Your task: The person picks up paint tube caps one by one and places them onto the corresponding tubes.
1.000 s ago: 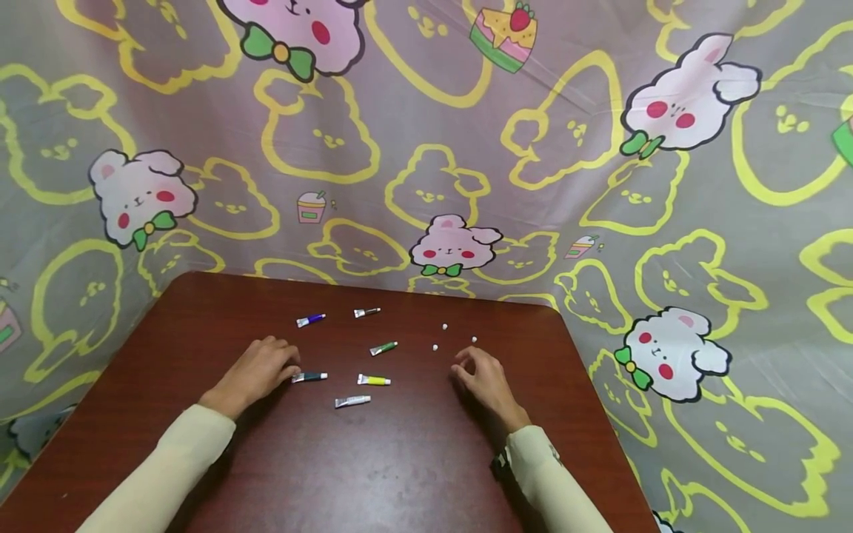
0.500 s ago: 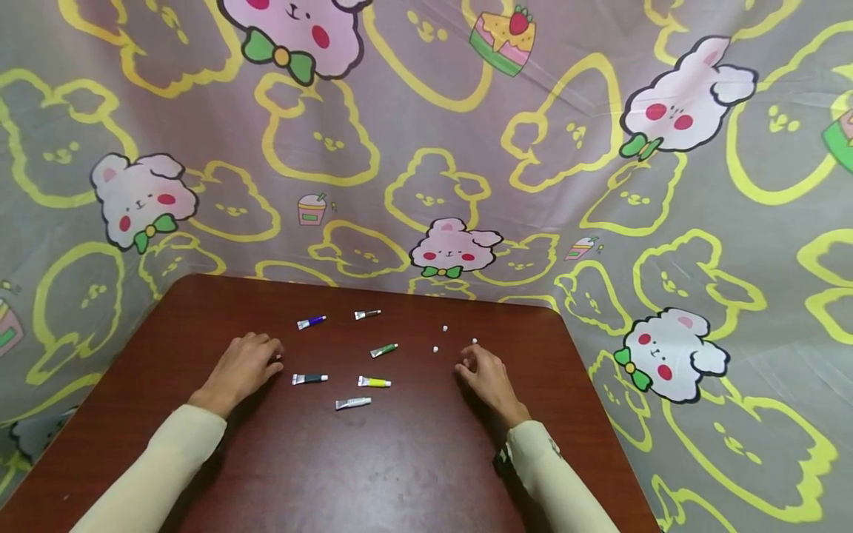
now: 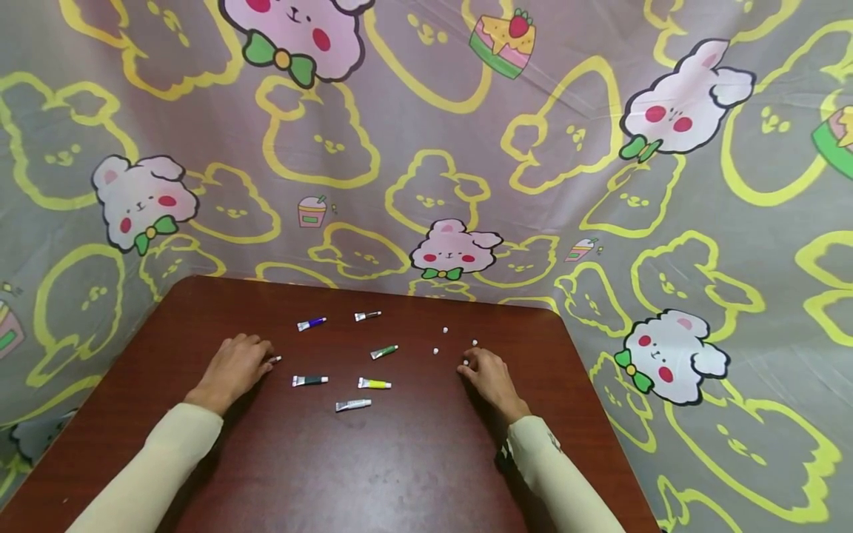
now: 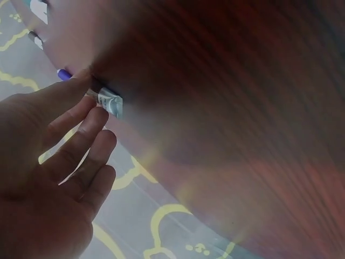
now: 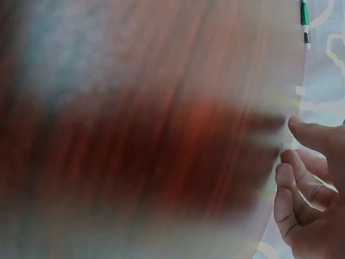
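The left hand (image 3: 229,374) pinched a small tube (image 4: 111,103) between thumb and fingers, at the left of the table (image 3: 320,466); its silvery flat end showed in the left wrist view, its pale tip past the fingers in the head view. The right hand (image 3: 493,381) was low at the other side, thumb and fingers apart in a loose curl, with a white bit (image 3: 466,363) at the gap (whether a fingertip touched it, I could not tell). Three other bits (image 3: 436,351) lay near it.

The step in hand looked like parting a cap from the tube and putting each on its own side. The next move seemed to call for setting the tube down flat, without squeezing it, and drawing the right fingers off the bit so that it would not roll.

Between the hands lay a blue tube (image 3: 312,324), a black tube (image 3: 367,316), a green tube (image 3: 384,352), a dark tube (image 3: 309,380), a yellow tube (image 3: 375,383) and a grey tube (image 3: 353,405). They seemed to carry printed labels, but no brand or word could be read.
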Motion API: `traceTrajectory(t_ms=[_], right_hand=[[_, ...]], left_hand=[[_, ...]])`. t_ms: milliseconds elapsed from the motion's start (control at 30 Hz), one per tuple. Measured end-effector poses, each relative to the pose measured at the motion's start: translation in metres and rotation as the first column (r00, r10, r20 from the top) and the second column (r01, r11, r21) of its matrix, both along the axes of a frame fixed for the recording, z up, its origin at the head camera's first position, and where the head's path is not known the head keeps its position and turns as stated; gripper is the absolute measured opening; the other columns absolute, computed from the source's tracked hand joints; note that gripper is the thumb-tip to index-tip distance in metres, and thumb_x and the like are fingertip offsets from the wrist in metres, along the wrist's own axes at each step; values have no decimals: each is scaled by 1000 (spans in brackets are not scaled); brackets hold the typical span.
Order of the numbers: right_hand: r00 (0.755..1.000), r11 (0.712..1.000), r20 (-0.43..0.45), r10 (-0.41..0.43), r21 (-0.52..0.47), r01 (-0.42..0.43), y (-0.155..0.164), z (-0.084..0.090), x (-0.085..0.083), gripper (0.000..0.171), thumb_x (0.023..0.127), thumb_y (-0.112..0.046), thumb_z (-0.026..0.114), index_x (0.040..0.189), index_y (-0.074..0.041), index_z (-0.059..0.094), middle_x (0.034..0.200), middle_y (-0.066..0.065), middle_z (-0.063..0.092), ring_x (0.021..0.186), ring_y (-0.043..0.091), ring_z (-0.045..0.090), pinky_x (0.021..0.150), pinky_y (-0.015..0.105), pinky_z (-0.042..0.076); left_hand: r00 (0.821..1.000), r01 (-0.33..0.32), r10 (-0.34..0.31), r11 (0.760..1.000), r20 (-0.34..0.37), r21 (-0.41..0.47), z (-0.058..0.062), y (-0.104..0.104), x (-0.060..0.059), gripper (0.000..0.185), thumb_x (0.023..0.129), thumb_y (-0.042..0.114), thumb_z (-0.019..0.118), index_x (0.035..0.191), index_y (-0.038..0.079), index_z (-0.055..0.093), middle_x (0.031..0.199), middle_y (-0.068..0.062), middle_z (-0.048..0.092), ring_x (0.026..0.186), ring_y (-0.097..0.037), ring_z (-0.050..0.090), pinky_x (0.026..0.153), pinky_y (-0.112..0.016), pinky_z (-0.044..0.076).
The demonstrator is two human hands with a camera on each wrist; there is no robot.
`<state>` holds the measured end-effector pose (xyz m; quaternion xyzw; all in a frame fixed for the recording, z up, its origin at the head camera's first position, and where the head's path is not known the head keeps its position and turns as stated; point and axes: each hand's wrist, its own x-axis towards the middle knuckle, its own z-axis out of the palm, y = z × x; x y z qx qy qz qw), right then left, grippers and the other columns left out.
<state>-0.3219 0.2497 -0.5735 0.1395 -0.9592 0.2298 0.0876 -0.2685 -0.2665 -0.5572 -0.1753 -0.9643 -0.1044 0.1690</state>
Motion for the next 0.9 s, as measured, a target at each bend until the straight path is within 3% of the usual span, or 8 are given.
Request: traceTrajectory(t_ms=[400,667,900], right_hand=[[1000,1000,-27,-4,29,5,-2,1,0,11,95,-14,84,98,-7,77,90,7,75,85,27,72,81,50,59],[999,1000,-38,1,30,0,-4,0,1,9,94,-13,84,96,-9,76,90,6,75,86,26,72,81,50,59],[997,1000,-78,21,17,-20,-6,3,3,9,94,-14,85,95,-11,77,92,5,76,86,25,71,81,51,58]], left_hand=[[1000,6,-6,1000,-3,-17,-1,-1,1,15,88,10,87,91,8,72,87,-10,71,83,-37,64,73,-53,50],[999,9,-9,1000,-37,-16,-5,-2,2,17,89,10,86,88,8,69,84,-10,70,82,-37,64,72,-52,50],[996,20,-21,1000,-85,-6,4,4,2,18,90,11,86,85,10,68,82,-9,69,82,-37,63,72,-51,49]])
